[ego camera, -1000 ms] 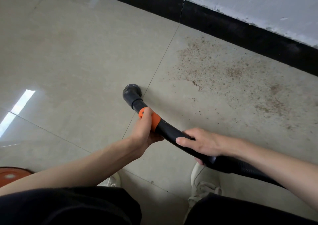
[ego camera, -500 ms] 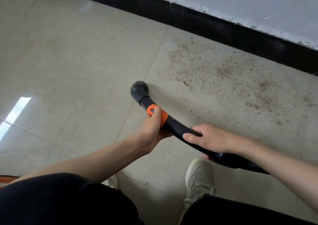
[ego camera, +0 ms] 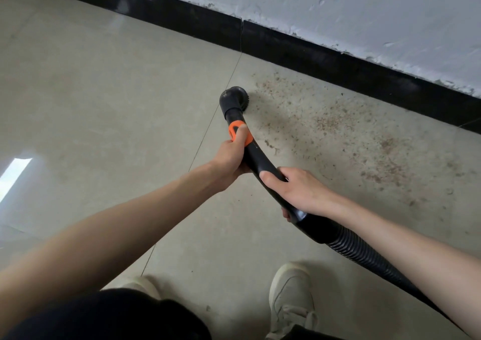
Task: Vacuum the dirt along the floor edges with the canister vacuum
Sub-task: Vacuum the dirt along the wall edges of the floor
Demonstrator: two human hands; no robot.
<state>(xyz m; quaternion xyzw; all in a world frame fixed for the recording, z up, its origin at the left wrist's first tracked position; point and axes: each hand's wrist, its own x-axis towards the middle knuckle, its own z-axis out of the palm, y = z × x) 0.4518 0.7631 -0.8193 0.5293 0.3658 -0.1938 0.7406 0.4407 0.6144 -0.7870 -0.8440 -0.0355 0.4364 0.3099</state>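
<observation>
L hand (ego camera: 230,157): curved black plastic vacuum wand (ego camera: 260,162) held at orange collar (ego camera: 240,134)
R hand (ego camera: 299,191): wand gripped lower
round black brush nozzle (ego camera: 233,100): at edge of brown dirt (ego camera: 338,126) on beige tile floor (ego camera: 104,92)

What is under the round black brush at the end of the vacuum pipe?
The brush head sits on the tile floor, at the left edge of the brown dirt patch. Any dirt right beneath it is covered.
</observation>
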